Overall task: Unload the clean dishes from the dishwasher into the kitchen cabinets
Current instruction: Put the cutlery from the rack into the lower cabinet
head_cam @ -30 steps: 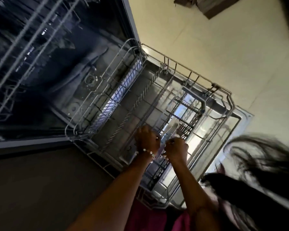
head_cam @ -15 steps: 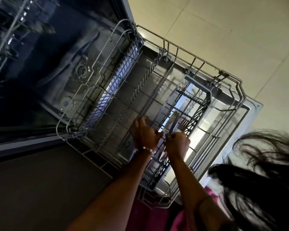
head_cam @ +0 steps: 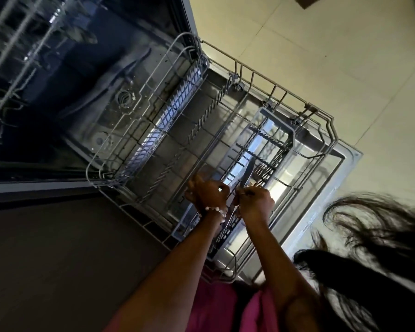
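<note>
The dishwasher's lower rack [head_cam: 268, 89] is pulled out over the open door. A grey cutlery basket [head_cam: 277, 121] sits in its right half. Both my hands hover over the near end of that basket, close together. My left hand [head_cam: 207, 194], with a bead bracelet at the wrist, has its fingers curled and its thumb against a table knife [head_cam: 246, 173] whose blade points away from me. My right hand [head_cam: 255, 202] pinches the thin handle of a fork [head_cam: 259, 169] lying beside the knife. The cutlery handles are mostly hidden between my hands.
The upper rack [head_cam: 15, 51] hangs out at top left over the dark tub [head_cam: 101, 97]. A dark cabinet front [head_cam: 46, 259] fills the lower left. Pale tiled floor [head_cam: 321, 56] lies to the right of the door. My hair hangs at lower right.
My hands stay together over the cutlery basket with the knife and fork between them. The view has shifted slightly, and the fork's tines now show beside the blade.
</note>
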